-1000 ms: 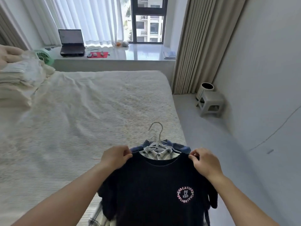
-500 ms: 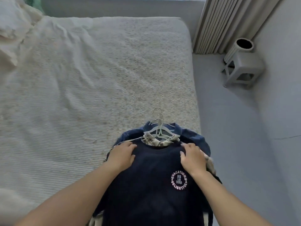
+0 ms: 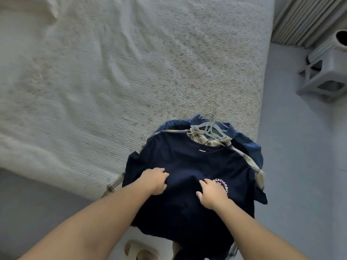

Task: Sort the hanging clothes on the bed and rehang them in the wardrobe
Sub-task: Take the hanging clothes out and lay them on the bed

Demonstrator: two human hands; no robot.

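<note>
- A small stack of hung clothes lies at the near right corner of the bed (image 3: 112, 76), its lower part spilling over the edge toward the person.
- On top is a navy T-shirt (image 3: 187, 166) with a round printed badge — soft knit, limp, likely light; it should slide over the layers beneath if pushed.
- Under it a plaid shirt (image 3: 199, 137) shows at the collar and along the right side, and a blue shirt (image 3: 247, 145) lies lowest; both look like thin woven cloth.
- The hangers (image 3: 212, 126) — pale, thin, hooked and bunched together beyond the collars — are the stiff part; I judge the hooks the surest place to lift, since cloth alone would sag and slip off.
- The left hand (image 3: 155, 182) rests on the T-shirt's chest, fingers curled and seemingly pinching a fold of the fabric.
- The right hand (image 3: 212, 193) lies flat with fingers spread, pressing beside the badge, holding nothing.
- The bedspread is ribbed, cream and matte — grippy enough, probably, to keep the pile put.
</note>
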